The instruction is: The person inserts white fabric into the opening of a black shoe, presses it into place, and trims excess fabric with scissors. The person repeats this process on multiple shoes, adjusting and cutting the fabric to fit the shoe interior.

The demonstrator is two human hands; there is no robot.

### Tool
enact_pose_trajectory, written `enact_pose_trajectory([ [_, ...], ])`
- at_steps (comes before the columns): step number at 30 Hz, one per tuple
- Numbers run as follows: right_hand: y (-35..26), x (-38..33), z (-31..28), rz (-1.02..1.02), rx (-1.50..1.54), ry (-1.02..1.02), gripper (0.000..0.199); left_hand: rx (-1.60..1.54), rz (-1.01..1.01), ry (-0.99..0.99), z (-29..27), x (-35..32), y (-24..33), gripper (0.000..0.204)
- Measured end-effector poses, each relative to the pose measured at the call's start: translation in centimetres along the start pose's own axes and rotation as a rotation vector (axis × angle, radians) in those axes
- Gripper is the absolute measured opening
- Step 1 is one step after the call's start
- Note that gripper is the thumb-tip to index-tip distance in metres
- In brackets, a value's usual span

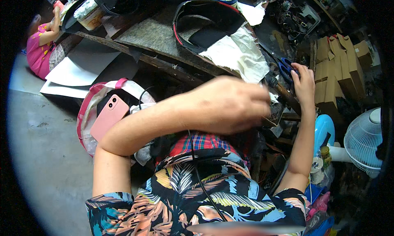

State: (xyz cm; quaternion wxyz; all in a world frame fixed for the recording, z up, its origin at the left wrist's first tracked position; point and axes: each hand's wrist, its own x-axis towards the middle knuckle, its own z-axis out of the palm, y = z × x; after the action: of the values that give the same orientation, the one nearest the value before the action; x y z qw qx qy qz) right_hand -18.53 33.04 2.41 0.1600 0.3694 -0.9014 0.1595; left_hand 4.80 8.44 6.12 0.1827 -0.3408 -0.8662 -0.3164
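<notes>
My left forearm crosses in front of me, and my left hand (232, 104) hangs before the workbench. Its fingers bend down and are smeared by motion, so what they hold, if anything, is hidden. At the bench's right end my right hand (303, 82) has its thumb and fingers closed on the blue handles of a pair of scissors (284, 68); the blades are hard to make out. Beyond my left hand, frayed white cloth (238, 55) hangs over the bench edge. It lies against a black curved band with red trim (177, 25).
A pink phone (110, 115) rests on a pink-and-white bag (84, 127) at my left. White sheets (78, 68) stick out below the workbench (152, 37). Another person (39, 51) sits far left. Cardboard (338, 72) and a fan (363, 137) stand at right. A thin black cable (197, 174) runs down my front.
</notes>
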Motion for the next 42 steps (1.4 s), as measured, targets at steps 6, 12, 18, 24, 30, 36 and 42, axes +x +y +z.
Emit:
enact_pose_trajectory([
  [6,2.4,3.2,0.7,0.087,-0.139,-0.379,0.040,0.725,-0.453,0.014,-5.5,-4.2,-4.6,0.033],
  [12,2.1,4.4,-3.1,0.372,0.452,-0.433,0.029,0.773,-0.237,0.137,-4.0,-7.7,-5.6,0.017],
  [18,-5.6,2.4,-5.5,0.076,0.702,-0.348,0.031,0.776,-0.183,0.196,-3.6,-8.1,-5.5,0.026],
  [24,-14.3,2.5,-3.4,-0.323,0.046,-0.421,0.043,0.763,-0.165,0.220,-3.2,-8.3,-5.3,0.029],
  [30,-13.8,3.4,-2.4,-0.240,0.071,-0.557,0.041,0.760,-0.182,0.203,-3.5,-8.0,-5.2,0.029],
  [36,-10.3,4.9,-1.2,-0.008,0.411,-0.207,0.046,0.761,-0.378,0.069,-2.4,-4.8,-4.4,0.050],
  [42,-11.6,8.1,3.2,0.012,0.019,-0.023,0.067,0.672,-0.431,-0.240,1.5,-0.9,-5.2,0.042],
])
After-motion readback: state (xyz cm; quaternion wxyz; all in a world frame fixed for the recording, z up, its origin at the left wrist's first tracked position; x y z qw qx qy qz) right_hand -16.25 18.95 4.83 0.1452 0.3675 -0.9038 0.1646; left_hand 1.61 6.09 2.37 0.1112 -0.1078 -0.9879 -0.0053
